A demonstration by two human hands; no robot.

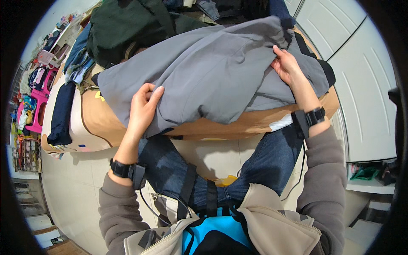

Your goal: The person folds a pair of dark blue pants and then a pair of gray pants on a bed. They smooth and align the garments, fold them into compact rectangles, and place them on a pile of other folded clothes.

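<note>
A large grey jacket [204, 72] with dark trim lies spread and rumpled across the bed in front of me. My left hand [143, 104] is closed on its near left part, thumb and fingers pinching the cloth. At the jacket's right side, my right hand [286, 66] grips a fold, its thumb on top and the other fingers partly hidden by the fabric. The near edge of the jacket hangs loosely over the side of the bed, between my hands.
The bed [100, 114] has a tan patterned cover. Beyond the jacket lie a dark green garment [127, 29] and other dark clothes. Folded navy cloth [62, 112] rests at the left. White cabinet doors [361, 85] stand right; a pink stool [39, 106] stands far left.
</note>
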